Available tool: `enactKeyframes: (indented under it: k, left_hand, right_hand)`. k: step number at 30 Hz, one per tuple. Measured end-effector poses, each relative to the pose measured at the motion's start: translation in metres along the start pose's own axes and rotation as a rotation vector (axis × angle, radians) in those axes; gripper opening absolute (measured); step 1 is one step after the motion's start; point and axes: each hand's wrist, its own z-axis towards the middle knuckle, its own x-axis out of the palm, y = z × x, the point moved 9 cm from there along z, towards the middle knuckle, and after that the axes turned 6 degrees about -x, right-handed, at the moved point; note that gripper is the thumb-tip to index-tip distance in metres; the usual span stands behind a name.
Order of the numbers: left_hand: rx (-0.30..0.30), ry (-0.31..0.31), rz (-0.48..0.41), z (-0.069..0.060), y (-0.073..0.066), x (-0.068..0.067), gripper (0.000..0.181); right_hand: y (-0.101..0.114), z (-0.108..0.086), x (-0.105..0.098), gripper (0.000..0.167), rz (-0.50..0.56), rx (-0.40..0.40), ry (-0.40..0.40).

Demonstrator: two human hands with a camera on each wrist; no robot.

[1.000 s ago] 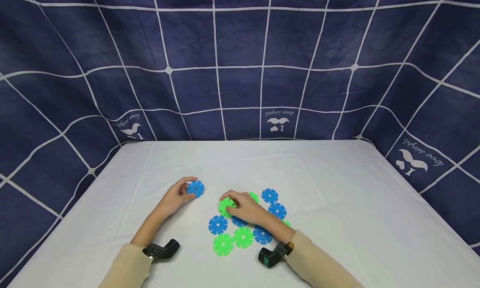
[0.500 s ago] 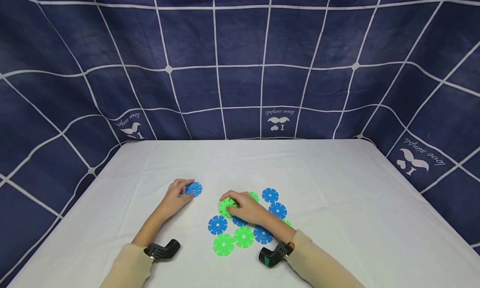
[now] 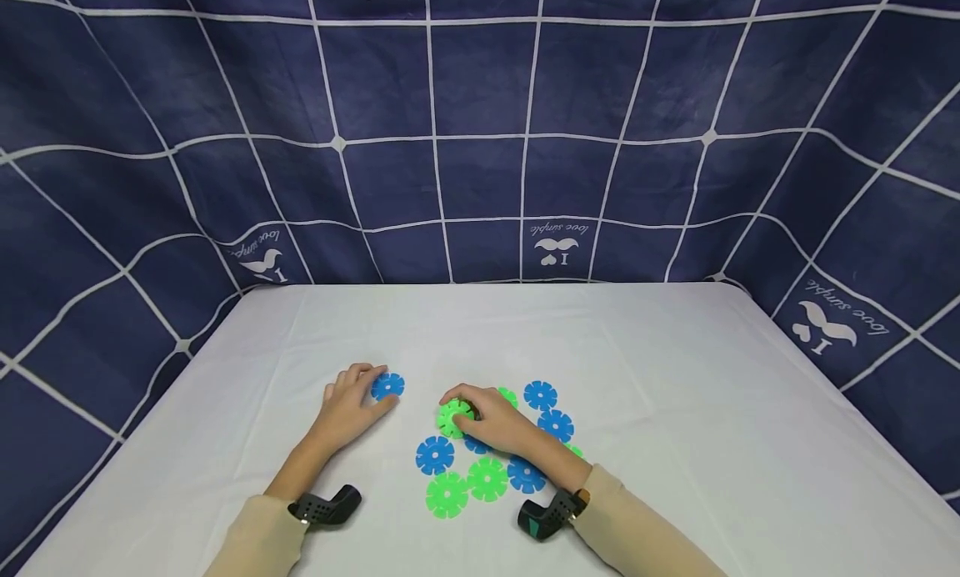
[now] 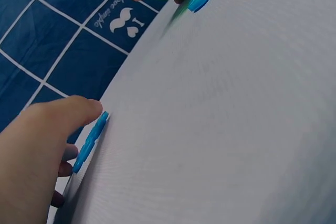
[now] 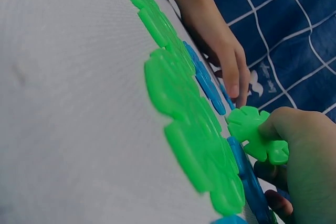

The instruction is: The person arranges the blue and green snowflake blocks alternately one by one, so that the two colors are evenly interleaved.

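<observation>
On the white cloth at the left lies a blue notched disc [image 3: 387, 386], flat. My left hand [image 3: 348, 410] is spread around it, thumb on the near side and fingers on the far side. In the left wrist view that disc [image 4: 90, 142] rests on the cloth close to the thumb. My right hand [image 3: 491, 414] pinches a green notched disc [image 3: 452, 418] by thumb and fingers. The right wrist view shows this green disc [image 5: 247, 129] tilted, raised off the cloth. Under the right hand another blue disc [image 3: 477, 444] is partly hidden.
Around the right hand lie several more flat discs: a blue one [image 3: 435, 455] and green ones [image 3: 447, 495] nearer me, blue ones [image 3: 556, 425] to the right. Some green ones show only in part behind the hand and forearm. A dark blue checked curtain [image 3: 480, 177] surrounds the table.
My left hand has lowered the blue disc from a raised, tilted hold to the cloth and released it, its fingers spreading. The right hand stays nearly still with the green disc.
</observation>
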Motion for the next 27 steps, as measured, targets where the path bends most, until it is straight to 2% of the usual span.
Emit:
enactKeyframes:
  k: [3,10,17,27]
  left_hand:
    - [-0.003,-0.011,0.012,0.0014,0.0014,-0.0003,0.059]
    - [-0.032,0.021,-0.01,-0.0023,0.0027,0.0058,0.057]
    - [-0.026,-0.003,-0.009,-0.001,0.0009,-0.0009,0.054]
    - [-0.039,0.004,-0.003,-0.0017,0.0019,0.001,0.056]
  right_hand:
    - [0.0001,0.0002,-0.001,0.027,0.006,-0.006,-0.01]
    - [-0.002,-0.0034,0.0019,0.028,0.005,-0.002,-0.001]
    - [-0.0014,0.0,0.0002,0.028,0.002,-0.004,-0.016]
    - [-0.0038,-0.0006,0.0014,0.028,0.017,0.008,-0.019]
